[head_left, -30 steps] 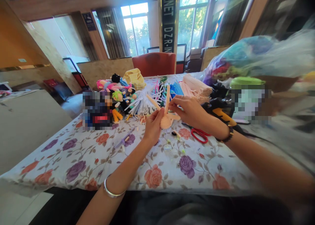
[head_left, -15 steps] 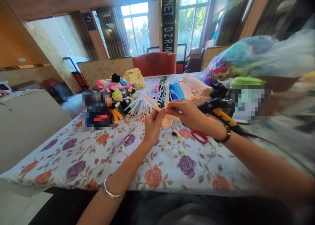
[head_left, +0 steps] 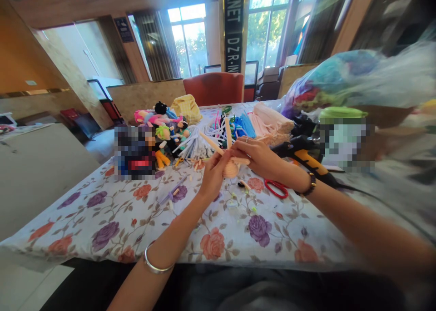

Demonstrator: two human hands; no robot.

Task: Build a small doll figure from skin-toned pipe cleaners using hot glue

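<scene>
A peach pipe-cleaner figure (head_left: 230,169), with a round coiled ball at its lower end and several straight stems sticking out, is held above the table. My left hand (head_left: 211,177) pinches it from the left, thumb and fingers closed. From the right, my right hand (head_left: 264,159) grips it near the base of the upright stem; its fingertips are partly hidden. Red-handled scissors (head_left: 276,189) lie under my right wrist. A small black-and-peach scrap (head_left: 244,184) rests on the cloth just beyond the ball.
Bundled white pipe cleaners (head_left: 197,143) lie behind my hands, beside blue and pink bundles (head_left: 269,122). Colourful dolls (head_left: 166,125) are heaped at back left. A black-and-yellow glue gun (head_left: 308,163) with its cord lies right, near a large plastic bag (head_left: 354,75). A flowered tablecloth (head_left: 153,229) covers the table.
The upright stem of the figure now leans further left, and the stem by my right fingers has turned slightly upward. Both hands keep their hold and have barely shifted.
</scene>
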